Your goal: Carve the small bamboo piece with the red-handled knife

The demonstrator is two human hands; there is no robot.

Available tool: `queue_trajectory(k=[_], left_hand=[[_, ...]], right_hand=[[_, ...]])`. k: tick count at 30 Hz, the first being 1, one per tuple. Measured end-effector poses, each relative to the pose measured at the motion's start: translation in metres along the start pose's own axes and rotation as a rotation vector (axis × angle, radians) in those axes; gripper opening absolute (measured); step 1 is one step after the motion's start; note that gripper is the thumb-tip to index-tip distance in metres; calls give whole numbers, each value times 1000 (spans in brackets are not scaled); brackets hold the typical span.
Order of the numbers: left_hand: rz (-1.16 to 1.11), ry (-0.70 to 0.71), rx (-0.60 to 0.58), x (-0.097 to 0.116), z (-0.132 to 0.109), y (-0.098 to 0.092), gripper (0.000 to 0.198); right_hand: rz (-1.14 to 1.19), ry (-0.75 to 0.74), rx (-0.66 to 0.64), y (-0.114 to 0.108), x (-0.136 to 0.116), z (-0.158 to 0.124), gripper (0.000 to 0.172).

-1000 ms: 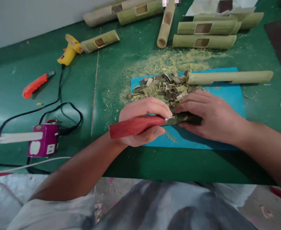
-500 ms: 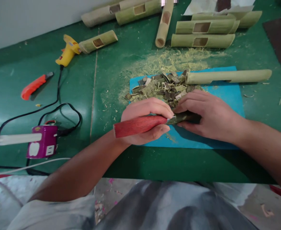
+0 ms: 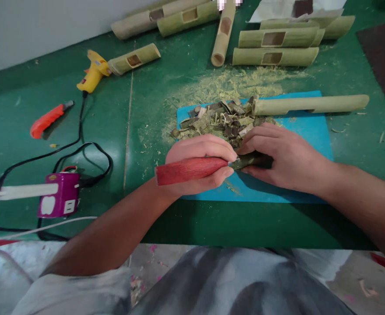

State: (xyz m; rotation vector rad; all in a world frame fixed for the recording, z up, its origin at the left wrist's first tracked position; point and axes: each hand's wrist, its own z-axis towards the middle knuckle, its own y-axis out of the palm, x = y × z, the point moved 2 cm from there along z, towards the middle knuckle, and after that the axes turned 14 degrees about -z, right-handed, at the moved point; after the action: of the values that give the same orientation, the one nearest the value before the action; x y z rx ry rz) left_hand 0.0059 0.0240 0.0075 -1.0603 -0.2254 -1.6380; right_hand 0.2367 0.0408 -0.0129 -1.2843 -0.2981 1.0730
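My left hand (image 3: 199,164) is wrapped round the red handle of a knife (image 3: 187,169), whose blade meets a small dark green bamboo piece (image 3: 253,161). My right hand (image 3: 286,159) is closed over that bamboo piece and presses it onto the blue cutting mat (image 3: 310,131). Just beyond both hands lies a heap of bamboo offcuts (image 3: 223,119). A long bamboo tube (image 3: 310,104) rests across the mat's far edge.
On the green table (image 3: 153,96) lie several bamboo tubes with square holes (image 3: 274,57) at the back, a yellow glue gun (image 3: 93,72), an orange utility knife (image 3: 47,119), a purple power strip (image 3: 59,200) with black cables, and sawdust (image 3: 231,83).
The knife handle has shifted slightly to the right with my left hand. My right hand keeps its hold on the bamboo piece.
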Motion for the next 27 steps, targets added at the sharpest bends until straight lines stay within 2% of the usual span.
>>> queue_trajectory(k=[3,9,15,20,23,27], left_hand=[[12,1,7,-1,0,0,17],[2,-28,28,-2,-2,1,13],[-21,-27,27,-2,-2,1,13],[-25,-63,-27,-1,0,1,15],[-50,-89,9,-1,1,5,12],[-74,-56,75,-2,2,10,13]], right_hand=[[4,-4,16,0,0,0,10],[48,56,-63,0,0,1,13],[32,47,-45,0,0,1,10],[21,19,-12,0,-1,1,12],[-6,24,4,-1,-4,2,8],[-40,12,-54,-1,-4,2,8]])
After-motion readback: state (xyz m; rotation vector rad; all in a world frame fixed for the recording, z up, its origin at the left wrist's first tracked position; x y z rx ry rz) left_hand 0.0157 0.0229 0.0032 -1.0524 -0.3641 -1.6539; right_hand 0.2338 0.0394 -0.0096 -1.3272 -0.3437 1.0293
